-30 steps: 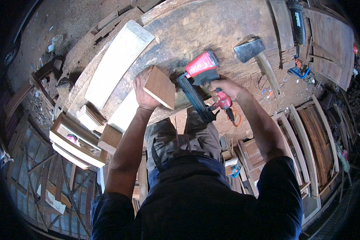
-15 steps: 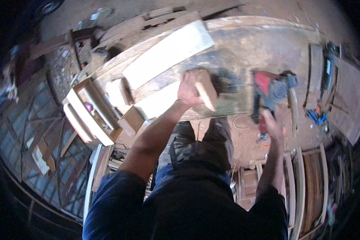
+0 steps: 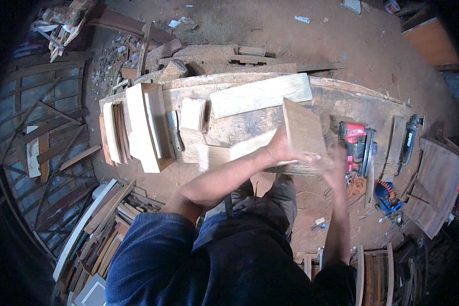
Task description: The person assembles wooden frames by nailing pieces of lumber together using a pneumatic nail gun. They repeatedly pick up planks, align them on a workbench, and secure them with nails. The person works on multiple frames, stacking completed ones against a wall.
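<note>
Surface: worn timber, crowded toward its left end. Box-like wooden frame stands there, overhanging the near edge. Pale board lies along the far edge. Wooden panel is held tilted up, right of the surface's middle, toward the near edge; with one hand clearly bearing it, a loose hold could let it swing or drop. Nail gun rests by the near edge toward the right end; a knock from the right arm could tip it off. Left hand: grip closed on the panel's lower left side, some fingers hidden. Right hand: beside the panel's lower right corner, blurred; cannot tell how far open its grip is, or whether it touches. Slim hand tool lies right of the frame.
</note>
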Available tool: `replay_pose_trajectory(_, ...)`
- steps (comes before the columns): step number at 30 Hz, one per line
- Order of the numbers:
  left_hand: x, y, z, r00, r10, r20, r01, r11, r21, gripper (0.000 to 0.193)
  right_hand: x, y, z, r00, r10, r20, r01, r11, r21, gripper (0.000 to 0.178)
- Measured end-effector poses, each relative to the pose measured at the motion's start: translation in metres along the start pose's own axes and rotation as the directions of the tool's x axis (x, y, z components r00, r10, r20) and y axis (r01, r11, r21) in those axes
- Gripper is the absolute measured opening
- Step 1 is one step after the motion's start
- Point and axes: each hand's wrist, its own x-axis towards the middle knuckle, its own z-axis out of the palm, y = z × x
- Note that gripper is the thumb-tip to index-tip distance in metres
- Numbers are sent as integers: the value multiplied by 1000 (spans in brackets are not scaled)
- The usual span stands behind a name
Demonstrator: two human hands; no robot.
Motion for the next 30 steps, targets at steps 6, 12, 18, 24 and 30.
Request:
replay_pose_trajectory(6,-4,117,16,995,-8,-97,-30,923,-383,83,-48,-112,22,995,85,57,-100,671,735,79)
replay_pose_trajectory(12,21,90,-36,991,91,103,-105,985,138,90,-66,-111,-16,943,286,-173,-134,798,588,101)
replay_pose_trajectory(18,25,-62,-158,955,-234,-185,247,272,930,131,-137,-73,-36,897,368,-244,-178,808,562,114)
replay_pose_trajectory(24,13,-56,-150,974,-228,-9,88,337,938,126,-184,-47,-30,829,521,-201,-365,777,513,115)
replay_pose_trajectory(30,-62,-106,-89,988,-23,155,-130,430,893,120,-176,-36,-37,846,497,-191,-310,752,582,116)
